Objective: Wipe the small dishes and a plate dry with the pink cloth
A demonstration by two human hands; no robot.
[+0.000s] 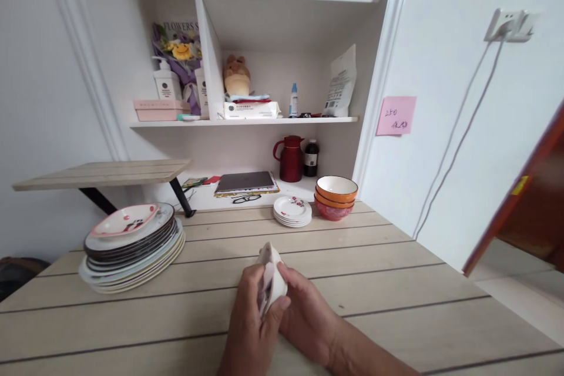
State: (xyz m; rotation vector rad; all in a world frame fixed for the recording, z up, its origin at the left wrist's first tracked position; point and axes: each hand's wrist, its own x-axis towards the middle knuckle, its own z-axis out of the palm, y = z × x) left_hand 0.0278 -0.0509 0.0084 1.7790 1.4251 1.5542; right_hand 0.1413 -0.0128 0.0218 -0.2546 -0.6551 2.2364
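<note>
Above the near middle of the table, my two hands meet around a small white dish (277, 282), tilted up and seen nearly edge-on. My left hand (252, 314) is closed on its left side, with the thumb across the lower part. The fingers and thumb of my right hand (308, 308) grip the right side. A dark gap and a paler, crumpled-looking part show on the dish's left face; whether this is a second piece I cannot tell. My fingers hide much of it. Beyond my hands sits a stack of small white flower-patterned plates (292, 211).
Left on the wooden table (396, 288) stands a tall stack of plates (132, 252) topped by a pink-rimmed dish (126, 221), near a raised wooden stand (106, 173). Stacked bowls (335, 198) are at back right. Behind lie glasses (247, 198), a laptop (244, 181) and a red jug (291, 158).
</note>
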